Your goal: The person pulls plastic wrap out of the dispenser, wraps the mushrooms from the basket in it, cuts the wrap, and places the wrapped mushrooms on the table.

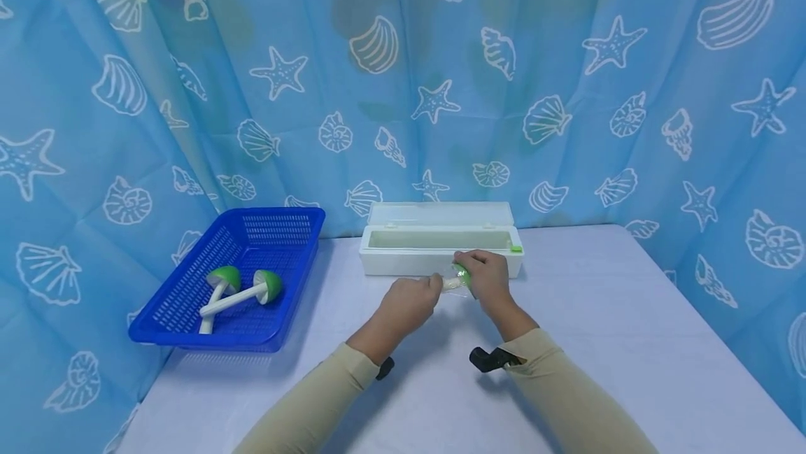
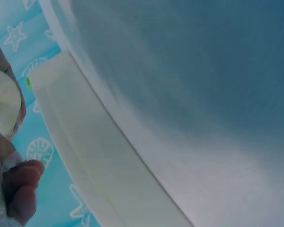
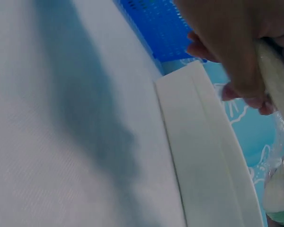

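Both hands hold one mushroom-shaped object (image 1: 450,284) with a green cap and white stem, raised in front of a white box (image 1: 434,264). My left hand (image 1: 408,306) grips the stem end. Around the green cap curl the fingers of my right hand (image 1: 488,278). Clear plastic film (image 3: 278,142) wraps about the stem and cap, crinkled and shiny in the right wrist view. The pale underside of the mushroom's cap (image 2: 4,101) faces the left wrist camera. Part of the cap is hidden behind the right hand.
The long white box has its lid (image 1: 441,213) raised and a green tab (image 1: 516,249) at its right end. At left, a blue basket (image 1: 141,335) contains two more green-capped mushrooms (image 1: 269,287). A white cloth (image 1: 617,314) covers the table; a blue shell-patterned curtain (image 1: 403,139) hangs behind.
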Tool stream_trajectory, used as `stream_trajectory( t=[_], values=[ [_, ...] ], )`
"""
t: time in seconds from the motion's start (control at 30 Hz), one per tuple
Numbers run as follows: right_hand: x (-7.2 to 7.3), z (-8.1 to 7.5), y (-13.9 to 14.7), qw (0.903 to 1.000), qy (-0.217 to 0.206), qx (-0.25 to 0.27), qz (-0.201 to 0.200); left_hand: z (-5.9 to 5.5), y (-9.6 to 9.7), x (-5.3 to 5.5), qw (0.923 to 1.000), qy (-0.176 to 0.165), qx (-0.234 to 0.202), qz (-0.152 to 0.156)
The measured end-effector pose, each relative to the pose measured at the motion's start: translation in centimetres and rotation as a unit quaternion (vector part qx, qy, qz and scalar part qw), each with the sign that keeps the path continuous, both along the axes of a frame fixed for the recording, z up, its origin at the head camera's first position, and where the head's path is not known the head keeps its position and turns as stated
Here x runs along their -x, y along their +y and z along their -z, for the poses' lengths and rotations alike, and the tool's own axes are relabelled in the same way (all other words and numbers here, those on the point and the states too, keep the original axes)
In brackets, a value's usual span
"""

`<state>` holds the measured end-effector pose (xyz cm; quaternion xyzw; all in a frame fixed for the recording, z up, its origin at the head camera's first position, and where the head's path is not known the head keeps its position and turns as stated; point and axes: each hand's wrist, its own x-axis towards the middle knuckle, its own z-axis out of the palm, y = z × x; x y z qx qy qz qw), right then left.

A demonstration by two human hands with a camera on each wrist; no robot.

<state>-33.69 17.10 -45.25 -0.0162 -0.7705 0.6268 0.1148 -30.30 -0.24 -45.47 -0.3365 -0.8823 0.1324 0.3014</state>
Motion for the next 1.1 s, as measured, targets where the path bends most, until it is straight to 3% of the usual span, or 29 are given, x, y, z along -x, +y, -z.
stream_trajectory(
  t=[0.07, 0.13, 0.17, 0.2, 0.23, 0.27, 0.33, 0.4, 0.43, 0.53, 0.57, 0.6, 0.63, 0.67, 0.73, 0.8, 0.87, 0.9, 0.93, 1.0, 1.03, 1.1],
  values=[
    [0.0, 0.0, 0.0, 1.0, 0.005, -0.008, -0.001, 0.1, 0.1, 0.0, 0.9997, -0.019, -0.013, -0.009],
    [-0.1, -0.1, 0.1, 0.9993, 0.027, -0.025, 0.0, 0.2, 0.1, 0.0, 0.9942, -0.088, -0.057, -0.024],
    [-0.1, -0.1, 0.2, 0.9983, 0.048, -0.035, 0.002, 0.3, 0.0, 0.0, 0.9856, -0.139, -0.088, -0.039],
    [-0.2, -0.2, 0.4, 0.9965, 0.072, -0.042, 0.004, 0.3, -0.1, -0.1, 0.971, -0.194, -0.127, -0.059],
    [-0.2, -0.4, 0.6, 0.9933, 0.102, -0.053, 0.008, 0.3, -0.3, -0.1, 0.9499, -0.248, -0.171, -0.083],
    [-0.2, -0.6, 0.9, 0.9889, 0.135, -0.062, 0.01, 0.3, -0.7, -0.2, 0.9253, -0.296, -0.211, -0.11],
    [-0.2, -1.1, 1.6, 0.9753, 0.206, -0.079, 0.016, 0.2, -1.5, -0.2, 0.8687, -0.386, -0.268, -0.156],
    [-0.5, -1.9, 2.1, 0.9621, 0.258, -0.088, 0.016, 0.3, -2.4, 0.0, 0.8086, -0.472, -0.309, -0.166],
    [-0.8, -2.4, 2.2, 0.9559, 0.278, -0.093, 0.012, 0.4, -2.8, 0.1, 0.7737, -0.514, -0.335, -0.16],
    [-2.1, -3.8, 2.0, 0.9441, 0.317, -0.087, -0.02, 0.4, -3.3, 0.6, 0.6568, -0.617, -0.416, -0.119],
    [-2.5, -4.2, 1.7, 0.9409, 0.327, -0.083, -0.036, 0.3, -3.3, 0.7, 0.6241, -0.638, -0.438, -0.105],
    [-2.9, -4.6, 1.4, 0.9369, 0.336, -0.08, -0.052, 0.1, -3.3, 0.8, 0.5961, -0.653, -0.457, -0.094],
    [-3.0, -4.5, 1.1, 0.9312, 0.35, -0.074, -0.071, 0.0, -3.3, 0.9, 0.5786, -0.664, -0.465, -0.084],
    [-3.0, -4.5, 0.9, 0.9249, 0.362, -0.074, -0.09, -0.2, -3.2, 1.1, 0.567, -0.674, -0.467, -0.075],
    [-3.1, -4.3, 0.4, 0.9117, 0.384, -0.078, -0.125, -0.4, -2.9, 1.2, 0.5536, -0.691, -0.461, -0.057],
    [-3.3, -4.1, 0.1, 0.9023, 0.394, -0.081, -0.154, -0.1, -2.7, 1.4, 0.548, -0.705, -0.448, -0.038],
    [-3.5, -4.0, -0.2, 0.8979, 0.397, -0.083, -0.171, 0.3, -2.3, 1.5, 0.5496, -0.715, -0.431, -0.018],
    [-3.6, -3.9, -0.4, 0.8969, 0.397, -0.082, -0.176, 0.4, -2.1, 1.5, 0.5547, -0.715, -0.425, -0.008],
    [-3.7, -3.9, -0.5, 0.8968, 0.398, -0.084, -0.175, 0.6, -1.8, 1.4, 0.5633, -0.711, -0.42, 0.001],
    [-3.8, -4.0, -0.8, 0.898, 0.399, -0.087, -0.163, 0.9, -1.2, 1.3, 0.5935, -0.689, -0.415, 0.011],
    [-3.9, -4.0, -1.0, 0.8999, 0.398, -0.086, -0.155, 1.1, -0.9, 1.2, 0.6116, -0.673, -0.416, 0.009],
    [-4.0, -4.0, -1.4, 0.9044, 0.394, -0.088, -0.139, 1.4, -0.3, 1.0, 0.6575, -0.626, -0.42, -0.004]
  ],
)
